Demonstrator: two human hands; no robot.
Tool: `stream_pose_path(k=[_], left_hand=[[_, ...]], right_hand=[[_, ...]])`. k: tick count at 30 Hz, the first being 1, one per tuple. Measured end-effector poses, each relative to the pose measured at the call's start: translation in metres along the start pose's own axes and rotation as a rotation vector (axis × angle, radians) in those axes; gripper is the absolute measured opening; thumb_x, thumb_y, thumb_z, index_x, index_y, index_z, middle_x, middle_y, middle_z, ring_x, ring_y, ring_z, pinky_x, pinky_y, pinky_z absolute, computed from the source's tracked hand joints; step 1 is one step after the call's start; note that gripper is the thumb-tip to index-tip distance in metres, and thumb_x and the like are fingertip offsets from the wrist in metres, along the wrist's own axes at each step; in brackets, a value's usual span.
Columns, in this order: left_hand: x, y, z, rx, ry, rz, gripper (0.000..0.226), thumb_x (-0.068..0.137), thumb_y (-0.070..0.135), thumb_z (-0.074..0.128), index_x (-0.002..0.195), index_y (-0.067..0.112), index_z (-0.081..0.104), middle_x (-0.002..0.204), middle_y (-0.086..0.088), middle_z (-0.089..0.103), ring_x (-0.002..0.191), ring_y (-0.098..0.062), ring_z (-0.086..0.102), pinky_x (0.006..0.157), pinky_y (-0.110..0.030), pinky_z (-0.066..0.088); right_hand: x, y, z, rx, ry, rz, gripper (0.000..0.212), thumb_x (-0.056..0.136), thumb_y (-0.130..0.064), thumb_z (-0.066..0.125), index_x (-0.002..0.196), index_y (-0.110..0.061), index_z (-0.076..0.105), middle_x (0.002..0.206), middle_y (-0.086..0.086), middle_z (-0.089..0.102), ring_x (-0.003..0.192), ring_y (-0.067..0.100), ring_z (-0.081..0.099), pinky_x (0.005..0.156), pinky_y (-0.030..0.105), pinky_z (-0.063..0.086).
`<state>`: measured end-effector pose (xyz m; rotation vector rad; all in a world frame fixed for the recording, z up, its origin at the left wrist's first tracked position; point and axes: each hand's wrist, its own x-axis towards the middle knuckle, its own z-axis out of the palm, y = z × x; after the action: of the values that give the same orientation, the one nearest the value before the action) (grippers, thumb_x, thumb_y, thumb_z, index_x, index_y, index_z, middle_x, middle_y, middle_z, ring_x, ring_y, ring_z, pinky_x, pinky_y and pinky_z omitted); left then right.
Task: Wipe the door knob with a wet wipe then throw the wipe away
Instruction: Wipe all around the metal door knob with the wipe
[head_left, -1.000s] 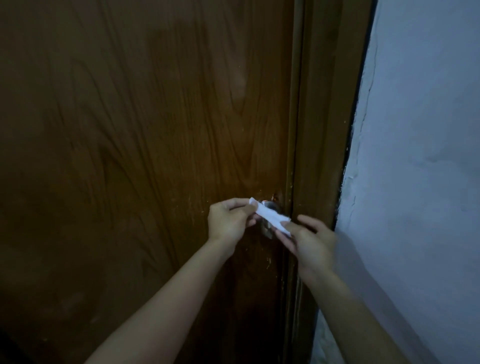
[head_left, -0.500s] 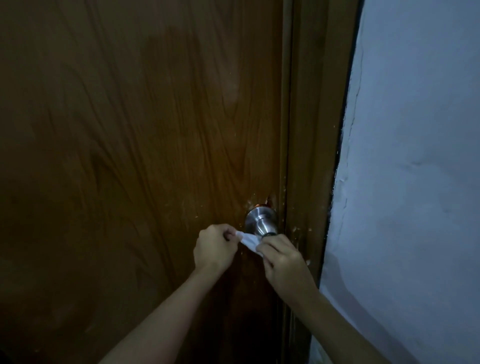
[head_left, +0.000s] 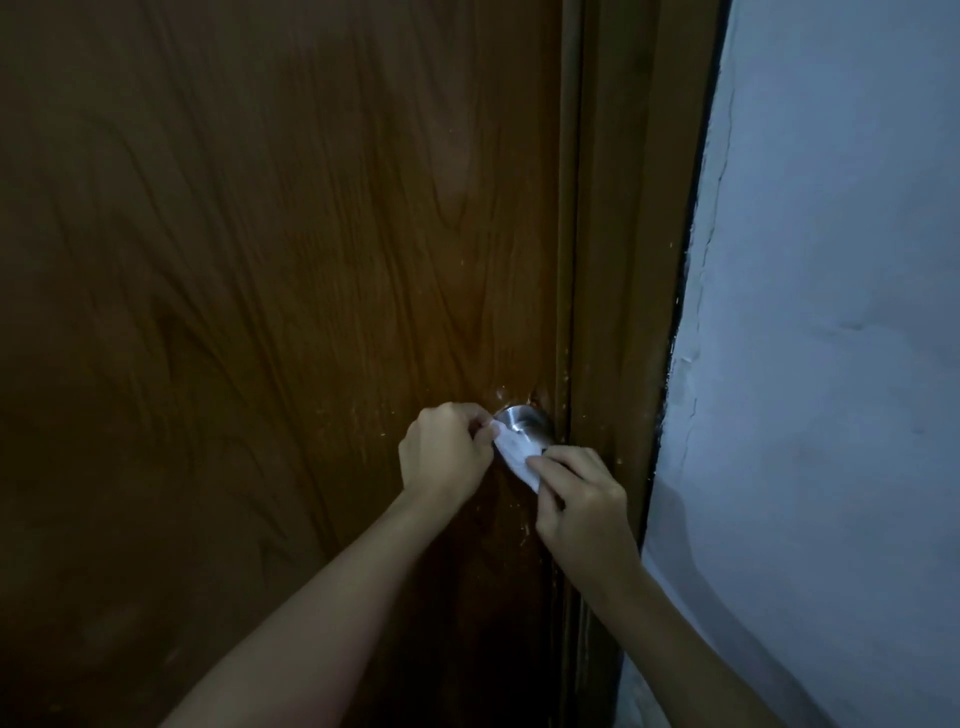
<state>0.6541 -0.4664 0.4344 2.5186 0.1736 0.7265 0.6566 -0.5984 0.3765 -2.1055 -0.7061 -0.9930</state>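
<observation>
A round silver door knob (head_left: 521, 421) sits near the right edge of a dark brown wooden door (head_left: 260, 312). A white wet wipe (head_left: 514, 451) is stretched over the knob's lower front, covering part of it. My left hand (head_left: 444, 451) pinches the wipe's upper left end beside the knob. My right hand (head_left: 579, 499) pinches the lower right end just below the knob. Only the knob's top shows above the wipe.
The brown door frame (head_left: 623, 260) runs down just right of the knob. A pale rough wall (head_left: 831, 312) fills the right side. The light is dim.
Both hands brought the wipe from across the knob down below it, then back up against the knob's lower front. The wipe has stayed gripped at both ends.
</observation>
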Motion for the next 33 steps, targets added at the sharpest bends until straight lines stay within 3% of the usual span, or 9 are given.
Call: stream_pose_path(k=[4, 13, 16, 19, 23, 26, 27, 29, 33], left_hand=[[0.007, 0.003, -0.002, 0.004, -0.005, 0.001, 0.016, 0.087, 0.028, 0.059, 0.097, 0.020, 0.069, 0.088, 0.000, 0.071, 0.072, -0.014, 0.062, 0.067, -0.033, 0.054], [0.016, 0.011, -0.007, 0.138, -0.098, 0.131, 0.018, 0.086, 0.030, 0.059, 0.099, 0.020, 0.067, 0.098, 0.001, 0.068, 0.083, -0.014, 0.061, 0.068, -0.029, 0.051], [0.016, 0.014, -0.009, 0.194, -0.150, 0.234, 0.020, 0.087, 0.031, 0.058, 0.101, 0.020, 0.066, 0.104, 0.002, 0.066, 0.086, -0.014, 0.060, 0.067, -0.026, 0.047], [0.016, 0.019, -0.007, 0.210, -0.200, 0.258, 0.018, 0.088, 0.031, 0.056, 0.100, 0.020, 0.065, 0.098, 0.002, 0.067, 0.074, -0.010, 0.056, 0.060, -0.023, 0.044], [0.019, 0.020, -0.013, 0.101, -0.208, 0.240, 0.015, 0.088, 0.024, 0.054, 0.096, 0.020, 0.066, 0.093, 0.001, 0.066, 0.072, -0.013, 0.059, 0.060, -0.028, 0.052], [0.016, 0.012, -0.022, 0.035, -0.126, 0.225, 0.017, 0.086, 0.024, 0.054, 0.096, 0.020, 0.067, 0.092, 0.002, 0.064, 0.079, -0.014, 0.059, 0.065, -0.031, 0.051], [0.013, 0.007, -0.024, 0.025, -0.103, 0.209, 0.017, 0.086, 0.024, 0.054, 0.096, 0.020, 0.067, 0.091, 0.003, 0.063, 0.080, -0.014, 0.059, 0.066, -0.031, 0.051], [0.008, -0.004, -0.026, 0.001, -0.075, 0.170, 0.016, 0.086, 0.022, 0.054, 0.096, 0.020, 0.067, 0.091, 0.004, 0.061, 0.079, -0.013, 0.058, 0.066, -0.030, 0.051], [-0.007, -0.026, -0.028, -0.028, -0.049, 0.098, 0.016, 0.087, 0.020, 0.054, 0.097, 0.019, 0.067, 0.092, 0.004, 0.062, 0.078, -0.011, 0.058, 0.067, -0.029, 0.051]], right_hand=[[0.007, 0.000, -0.002, -0.029, 0.042, 0.069, 0.026, 0.063, 0.017, 0.070, 0.085, 0.005, 0.071, 0.080, 0.018, 0.070, 0.072, 0.025, 0.066, 0.066, 0.014, 0.047], [-0.004, 0.004, 0.004, 0.007, 0.047, 0.257, 0.018, 0.070, 0.012, 0.068, 0.087, 0.006, 0.070, 0.083, 0.020, 0.071, 0.071, 0.027, 0.067, 0.067, 0.022, 0.050], [-0.009, 0.002, 0.007, 0.050, 0.059, 0.347, 0.016, 0.074, 0.010, 0.065, 0.089, 0.005, 0.070, 0.082, 0.019, 0.071, 0.069, 0.023, 0.065, 0.063, 0.013, 0.043], [-0.013, 0.000, 0.010, 0.070, 0.064, 0.435, 0.015, 0.076, 0.007, 0.065, 0.089, 0.003, 0.070, 0.080, 0.018, 0.071, 0.065, 0.013, 0.057, 0.060, 0.007, 0.034], [-0.014, -0.007, 0.014, 0.165, 0.035, 0.586, 0.019, 0.082, 0.002, 0.060, 0.099, 0.000, 0.068, 0.086, 0.014, 0.071, 0.065, 0.006, 0.054, 0.056, 0.002, 0.038], [-0.018, -0.013, 0.019, 0.293, -0.004, 0.703, 0.017, 0.083, -0.001, 0.058, 0.094, -0.004, 0.070, 0.071, 0.003, 0.068, 0.063, 0.009, 0.058, 0.064, 0.021, 0.049], [-0.018, -0.016, 0.021, 0.370, -0.020, 0.756, 0.020, 0.084, -0.002, 0.056, 0.097, -0.007, 0.070, 0.068, -0.002, 0.066, 0.064, 0.008, 0.060, 0.061, 0.019, 0.049], [-0.017, -0.022, 0.021, 0.595, -0.052, 0.918, 0.028, 0.085, -0.002, 0.054, 0.107, -0.012, 0.066, 0.075, -0.004, 0.067, 0.071, 0.007, 0.064, 0.058, 0.013, 0.046], [-0.008, -0.028, 0.021, 1.254, -0.093, 1.282, 0.026, 0.087, 0.003, 0.048, 0.102, -0.009, 0.065, 0.095, 0.004, 0.064, 0.089, 0.016, 0.061, 0.071, 0.023, 0.048]])
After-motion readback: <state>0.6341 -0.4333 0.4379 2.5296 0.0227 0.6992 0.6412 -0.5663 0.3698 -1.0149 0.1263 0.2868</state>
